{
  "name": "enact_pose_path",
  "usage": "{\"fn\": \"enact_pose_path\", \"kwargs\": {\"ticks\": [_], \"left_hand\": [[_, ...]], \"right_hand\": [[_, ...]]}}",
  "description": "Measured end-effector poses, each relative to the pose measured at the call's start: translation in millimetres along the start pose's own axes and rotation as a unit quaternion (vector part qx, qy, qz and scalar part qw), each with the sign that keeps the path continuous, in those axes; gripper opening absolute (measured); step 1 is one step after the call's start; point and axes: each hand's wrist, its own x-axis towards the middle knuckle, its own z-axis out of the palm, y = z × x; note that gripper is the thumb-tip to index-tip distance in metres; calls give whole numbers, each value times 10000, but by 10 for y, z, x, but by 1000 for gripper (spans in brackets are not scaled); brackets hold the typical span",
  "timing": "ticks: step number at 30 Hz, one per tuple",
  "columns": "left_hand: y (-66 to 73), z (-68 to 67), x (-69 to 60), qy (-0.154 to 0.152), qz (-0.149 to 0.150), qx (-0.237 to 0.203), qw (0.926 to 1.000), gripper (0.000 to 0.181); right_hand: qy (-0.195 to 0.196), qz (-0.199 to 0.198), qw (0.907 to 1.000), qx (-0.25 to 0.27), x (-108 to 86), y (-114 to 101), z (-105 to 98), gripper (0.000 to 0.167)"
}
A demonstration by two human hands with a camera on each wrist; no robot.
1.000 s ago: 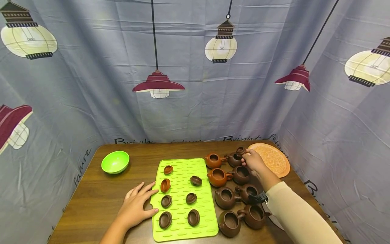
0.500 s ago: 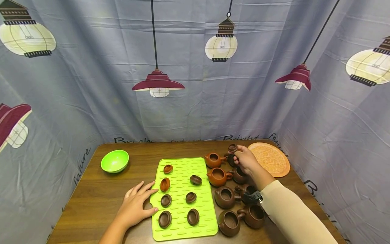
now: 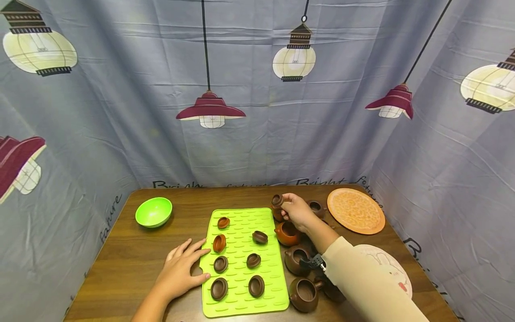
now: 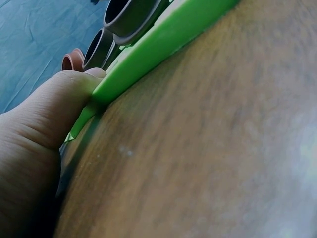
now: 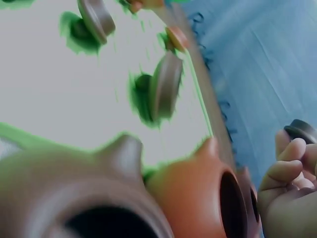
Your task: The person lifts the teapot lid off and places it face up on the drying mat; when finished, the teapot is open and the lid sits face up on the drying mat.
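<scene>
My right hand (image 3: 298, 213) pinches a dark brown teapot lid (image 3: 277, 200), seen also at the right edge of the right wrist view (image 5: 300, 130). It is held above the back-left teapot, which it partly hides. Below stands an orange teapot (image 3: 286, 237), with brown teapots (image 3: 304, 296) nearer me. My left hand (image 3: 181, 270) rests spread at the left edge of the green mat (image 3: 237, 279); in the left wrist view its thumb (image 4: 64, 101) touches the mat's edge. On the mat lie several upturned lids, orange (image 3: 219, 243) and dark brown (image 3: 256, 286).
A bright green bowl (image 3: 154, 213) stands at the back left of the wooden table (image 3: 120, 268). At the right lie a round orange mat (image 3: 356, 211) and a pale round mat with a drawing (image 3: 396, 273), partly under my sleeve. My forearm covers some teapots.
My right hand has carried the lid leftward from the back-right teapot to over the back-left one. The pale round mat shows more now. The left hand has stayed in place.
</scene>
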Motion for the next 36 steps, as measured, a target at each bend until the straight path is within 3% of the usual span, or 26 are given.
{"fn": "enact_pose_path", "kwargs": {"ticks": [7,16,25,36], "left_hand": [[15,-13,24,-94,-18,31,9999,71],[-8,23,14,-26,33,45,10000,70],[36,3,24,-168,-63,0,9998,71],[61,-3,33,-151,-47,28,9999,71]], "right_hand": [[-9,7,9943,-1063,38,-6,261,20],[26,288,9829,-1821,54,-40,530,15],[-13,632,9778,-1997,83,-34,776,14],[-68,828,9694,-2310,180,-15,843,12]]}}
